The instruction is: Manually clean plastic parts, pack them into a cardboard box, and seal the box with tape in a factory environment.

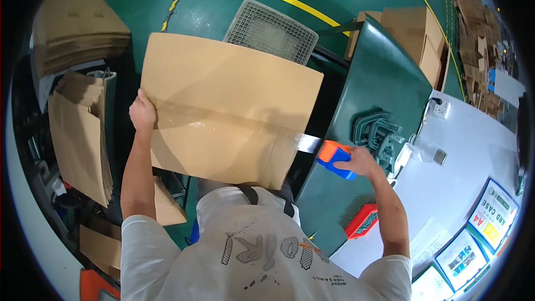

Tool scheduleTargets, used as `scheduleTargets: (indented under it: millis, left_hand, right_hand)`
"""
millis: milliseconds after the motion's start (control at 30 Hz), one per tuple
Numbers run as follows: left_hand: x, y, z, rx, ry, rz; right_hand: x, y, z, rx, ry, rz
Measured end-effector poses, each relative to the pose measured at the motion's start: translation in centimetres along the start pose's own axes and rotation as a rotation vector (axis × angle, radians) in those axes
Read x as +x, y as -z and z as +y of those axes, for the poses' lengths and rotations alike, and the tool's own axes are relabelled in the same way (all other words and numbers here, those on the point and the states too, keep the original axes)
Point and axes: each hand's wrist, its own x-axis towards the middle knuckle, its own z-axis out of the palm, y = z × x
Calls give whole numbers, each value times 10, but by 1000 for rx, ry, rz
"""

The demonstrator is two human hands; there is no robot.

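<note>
A large brown cardboard box [223, 89] is held in front of me, its taped seam running across the face turned up. My left hand [142, 112] grips its left edge, thumb on top and the other fingers hidden behind. Off the box's right edge, my right hand [359, 161] is closed round an orange and blue tape dispenser [335, 159]. A strip of clear, shiny tape [308, 142] stretches from the dispenser to the box's right edge.
Dark green table [356, 97] at right bears green plastic parts [379, 136] and a red bin [363, 220] of small pieces. Beyond it is a white surface [440, 189] with a clear bottle [432, 153]. Flattened cartons [81, 134] stand at left; a grey plastic crate [273, 30] lies ahead.
</note>
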Motion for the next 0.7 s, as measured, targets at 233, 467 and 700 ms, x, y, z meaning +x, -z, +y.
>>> scheduleTargets:
  millis: [233, 467, 700]
  left_hand:
    - [17, -5, -15, -13, -52, 5]
    - [38, -8, -31, -128, -47, -19]
    - [46, -14, -41, -130, -54, -73]
  right_hand:
    - [-11, -13, 13, -136, -258, 44]
    - [25, -34, -62, -118, -394, 124]
    - [110, -120, -111, -116, -442, 179]
